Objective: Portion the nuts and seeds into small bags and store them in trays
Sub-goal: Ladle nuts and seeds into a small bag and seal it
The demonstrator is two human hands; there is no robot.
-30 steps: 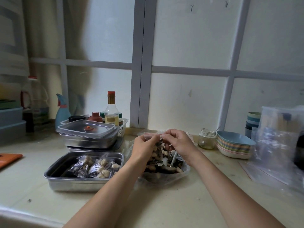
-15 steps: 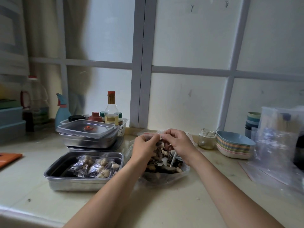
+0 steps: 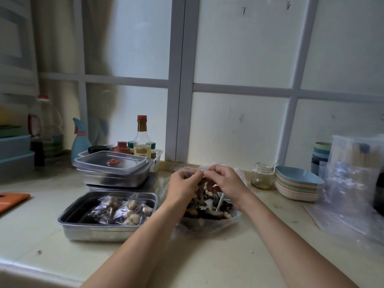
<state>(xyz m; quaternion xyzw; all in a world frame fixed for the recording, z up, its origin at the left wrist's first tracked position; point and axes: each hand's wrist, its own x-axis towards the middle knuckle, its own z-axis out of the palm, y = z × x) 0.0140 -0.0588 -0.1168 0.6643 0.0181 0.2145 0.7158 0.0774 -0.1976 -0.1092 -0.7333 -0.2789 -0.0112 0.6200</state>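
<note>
In the head view, the open tray (image 3: 87, 231) sat on the counter, and everything else is placed from it. Inside it lay two filled bags (image 3: 122, 210) side by side, holding pale nuts and dark seeds. Just right of the tray, a large clear bag (image 3: 207, 227) slumped open on the counter, with the loose nuts and seeds (image 3: 207, 213) heaped in it and a white scoop handle (image 3: 219, 201) sticking out of the heap. Above that heap, right of the tray and higher than its rim, both hands met on a small bag (image 3: 192, 170). The left hand (image 3: 182, 183) pinched its top edge with curled fingers and thumb, and the right hand (image 3: 226, 181) pinched the same edge just beside it. This looked like pressing the seal closed, though the strip was too small to tell. Behind the tray stood a stack of lidded trays (image 3: 112, 179), and far to its right lay empty clear bags (image 3: 353, 194). By my judgement the work was early to midway. Two portions were stored and a third was in hand, not yet in the tray. Much loose mix remained to be bagged.
</note>
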